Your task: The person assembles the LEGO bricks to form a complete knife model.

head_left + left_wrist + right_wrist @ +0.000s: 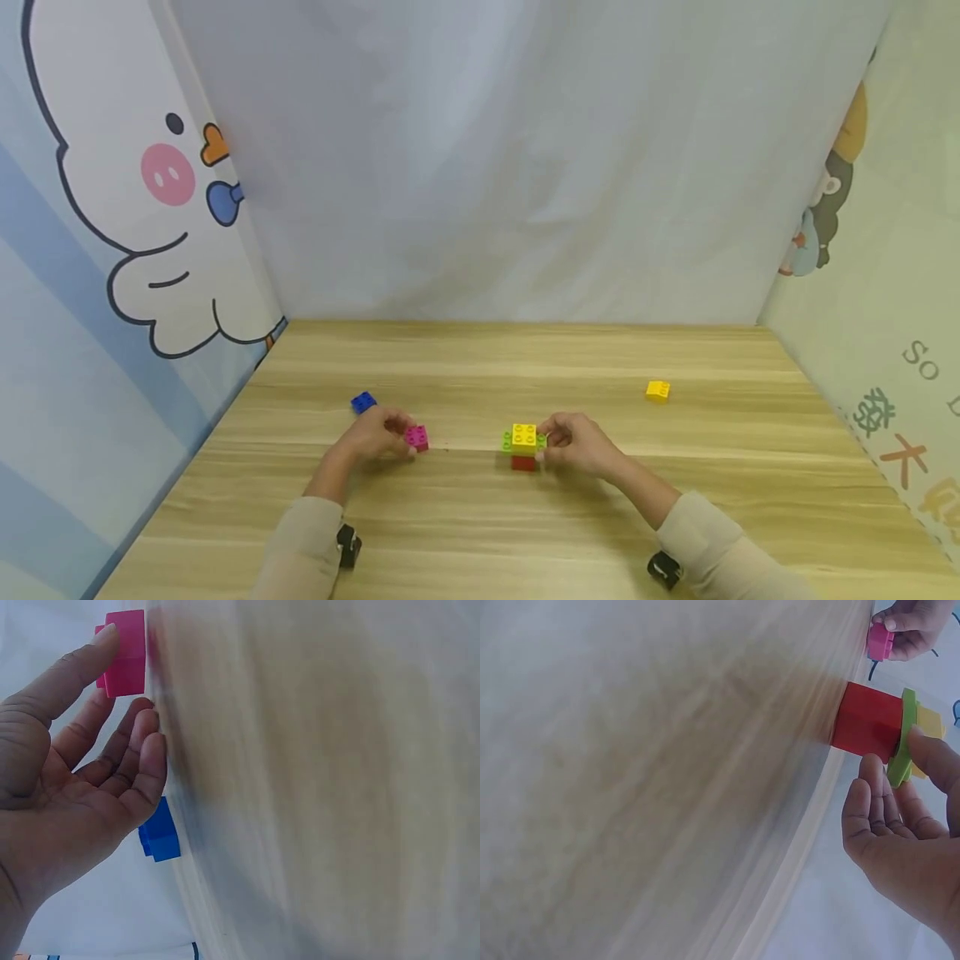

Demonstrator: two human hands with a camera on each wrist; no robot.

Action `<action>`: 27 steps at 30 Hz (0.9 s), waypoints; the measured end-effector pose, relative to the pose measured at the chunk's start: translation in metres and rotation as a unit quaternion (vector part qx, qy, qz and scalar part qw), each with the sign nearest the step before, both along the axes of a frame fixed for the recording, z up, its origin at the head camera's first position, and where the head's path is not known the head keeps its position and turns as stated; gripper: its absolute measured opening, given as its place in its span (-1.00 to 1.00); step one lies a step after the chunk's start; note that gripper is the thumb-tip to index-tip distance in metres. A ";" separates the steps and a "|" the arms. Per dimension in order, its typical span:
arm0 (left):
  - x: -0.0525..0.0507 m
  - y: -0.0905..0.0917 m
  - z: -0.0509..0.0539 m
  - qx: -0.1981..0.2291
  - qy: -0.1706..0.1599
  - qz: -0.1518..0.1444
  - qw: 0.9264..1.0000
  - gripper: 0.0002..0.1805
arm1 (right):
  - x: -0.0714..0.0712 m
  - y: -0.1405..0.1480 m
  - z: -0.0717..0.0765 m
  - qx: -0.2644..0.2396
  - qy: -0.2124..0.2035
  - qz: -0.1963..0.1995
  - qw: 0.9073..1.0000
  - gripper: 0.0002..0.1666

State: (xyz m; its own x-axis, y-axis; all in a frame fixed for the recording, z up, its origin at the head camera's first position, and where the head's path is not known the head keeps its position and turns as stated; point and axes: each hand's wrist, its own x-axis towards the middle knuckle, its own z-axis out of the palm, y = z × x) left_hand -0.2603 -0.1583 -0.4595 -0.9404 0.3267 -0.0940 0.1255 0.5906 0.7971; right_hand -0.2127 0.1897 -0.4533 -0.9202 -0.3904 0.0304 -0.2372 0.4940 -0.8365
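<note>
Left hand (378, 435) pinches pink brick (417, 439), right hand (581, 446) pinches green plate (507, 442); red brick (523, 462) below, yellow brick (524, 439) atop. Blue brick (363, 402) toward table's (465, 533) left edge.

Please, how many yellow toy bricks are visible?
2. One yellow brick sits on the green piece that the right hand holds; the other yellow brick lies on the table, farther back, to the right. A hand could hide another.
</note>
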 end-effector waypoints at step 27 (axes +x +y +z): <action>0.014 0.008 0.016 0.060 0.031 0.005 0.998 -0.59 | 0.000 -0.002 0.006 -0.017 -0.021 -0.003 1.000 -0.57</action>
